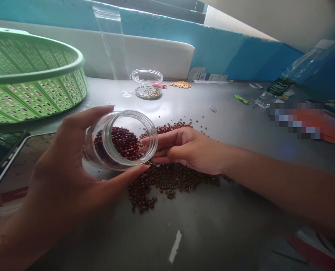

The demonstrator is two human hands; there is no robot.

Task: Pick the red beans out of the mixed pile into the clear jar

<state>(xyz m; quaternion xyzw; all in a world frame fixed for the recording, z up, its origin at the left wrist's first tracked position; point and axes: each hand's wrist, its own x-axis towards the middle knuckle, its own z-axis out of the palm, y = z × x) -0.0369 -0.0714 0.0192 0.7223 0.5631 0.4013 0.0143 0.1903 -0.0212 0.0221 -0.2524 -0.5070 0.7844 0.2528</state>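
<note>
My left hand [63, 177] is wrapped round a clear plastic jar [122, 141], tilted on its side with its mouth facing right. Dark red beans [125, 143] fill part of the jar. My right hand [188, 148] lies palm-up at the jar's mouth, fingers stretched out together, fingertips just at the rim. Under and around that hand a heap of mixed red and green beans [170, 178] spreads over the grey table [226, 218]. Whether the right fingers carry any beans cannot be made out.
A green perforated basket [34, 79] stands at the far left. Behind are a second clear jar [147, 83] holding greenish beans, a small pile of yellow grains [180, 84], a clear bag [113, 45], a plastic bottle [291, 75] and a green lighter [241, 99].
</note>
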